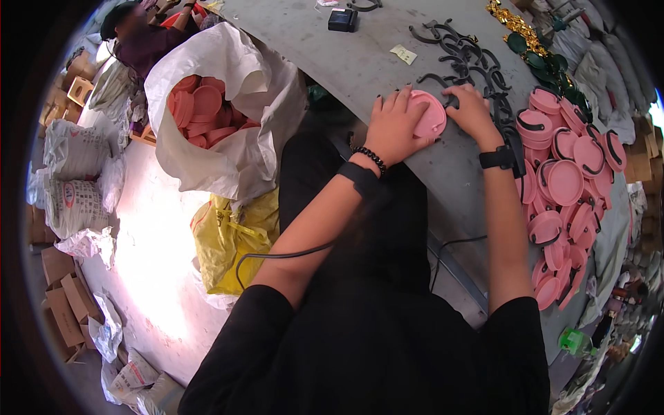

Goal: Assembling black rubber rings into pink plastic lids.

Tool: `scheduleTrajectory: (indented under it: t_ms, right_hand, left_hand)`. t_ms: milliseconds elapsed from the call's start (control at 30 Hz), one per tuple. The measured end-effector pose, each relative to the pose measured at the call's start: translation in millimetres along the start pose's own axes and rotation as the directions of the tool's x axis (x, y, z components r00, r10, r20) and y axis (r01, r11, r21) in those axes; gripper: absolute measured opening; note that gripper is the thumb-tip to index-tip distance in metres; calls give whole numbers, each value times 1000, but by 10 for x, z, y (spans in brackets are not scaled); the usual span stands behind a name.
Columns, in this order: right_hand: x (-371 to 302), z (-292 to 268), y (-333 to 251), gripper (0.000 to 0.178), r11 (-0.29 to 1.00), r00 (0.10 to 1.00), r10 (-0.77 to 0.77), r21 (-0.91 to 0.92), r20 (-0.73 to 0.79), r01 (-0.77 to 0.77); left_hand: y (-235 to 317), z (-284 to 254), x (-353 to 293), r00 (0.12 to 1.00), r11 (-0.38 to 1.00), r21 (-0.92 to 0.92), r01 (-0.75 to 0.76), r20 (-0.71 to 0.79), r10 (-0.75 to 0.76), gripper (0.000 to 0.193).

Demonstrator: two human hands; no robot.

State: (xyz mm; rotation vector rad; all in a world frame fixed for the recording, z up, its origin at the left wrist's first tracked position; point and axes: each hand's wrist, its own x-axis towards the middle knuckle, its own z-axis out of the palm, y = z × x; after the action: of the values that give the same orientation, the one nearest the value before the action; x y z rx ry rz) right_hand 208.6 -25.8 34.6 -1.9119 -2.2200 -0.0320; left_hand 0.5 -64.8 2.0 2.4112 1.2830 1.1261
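Note:
My left hand [398, 128] holds a round pink plastic lid [430, 116] at the table's near edge, fingers over its left side and rim. Just right of the lid, my right hand [476, 114] has its thumb and forefinger pinched together. A dark bit, which looks like one of the black curved plastic pieces, shows between them, mostly hidden by the fingers. Beyond both hands lie several loose black curved pieces [456, 50]. To the right is a heap of pink lids [564, 183], many with a black curved piece along the rim.
An open white sack [238, 62] of pink parts [206, 104] stands left of the grey table [325, 48]. A yellow bag [232, 242] sits below it. Gold and green pieces [546, 66], a black box [342, 20] and a paper slip [402, 54] lie farther back. Another person [149, 41] is at upper left.

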Motion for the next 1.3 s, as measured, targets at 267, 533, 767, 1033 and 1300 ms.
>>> scheduleTrajectory:
  t_ms: [267, 533, 767, 1033, 1300]
  right_hand:
    - [-226, -292, -138, 22, 947, 937, -255, 133, -238, 292]
    - [-765, -361, -555, 17, 954, 969, -128, 242, -213, 179]
    - [-858, -297, -642, 14, 961, 951, -148, 186, -271, 203]
    - [-738, -278, -481, 22, 968, 964, -181, 141, -194, 210]
    - [-480, -296, -299, 15, 798, 807, -591, 161, 16, 581]
  left_hand:
    - [-39, -91, -46, 1000, 998, -59, -22, 14, 23, 63]
    - [278, -385, -31, 907, 979, -31, 202, 384, -174, 56]
    - [198, -367, -26, 992, 999, -44, -8, 128, 13, 53]
    - [0, -40, -60, 993, 987, -159, -28, 110, 45, 48]
    - [9, -59, -31, 983, 984, -179, 23, 184, 11, 53]
